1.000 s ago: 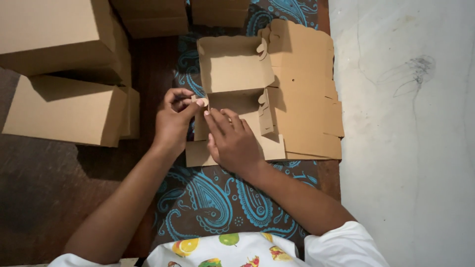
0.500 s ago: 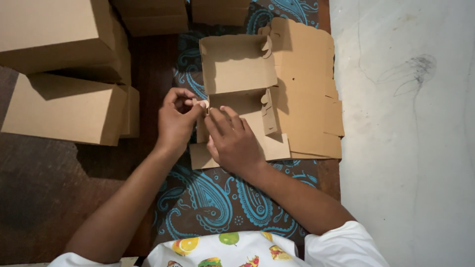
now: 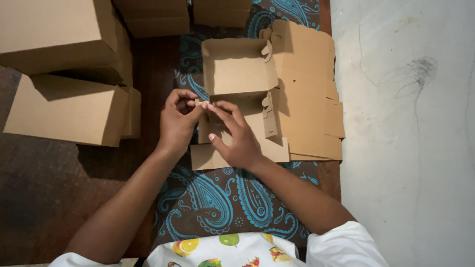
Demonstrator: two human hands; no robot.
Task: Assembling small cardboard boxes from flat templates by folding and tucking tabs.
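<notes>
Two hands, left hand [image 3: 177, 123] and right hand [image 3: 236, 136], pinch a flap of the half-folded, empty cardboard box [image 3: 240, 74] on the paisley cloth [image 3: 208, 198]; plain brown assembled boxes [image 3: 69, 113] stand at left.

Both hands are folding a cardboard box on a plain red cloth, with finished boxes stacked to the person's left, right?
Not quite. The head view shows the cloth is brown with blue paisley, not plain red. Both hands, left and right, do work the box, finished boxes on the left.

Matt brown cardboard box [image 3: 240, 74] (cloth [image 3: 208, 198] beneath)
</notes>
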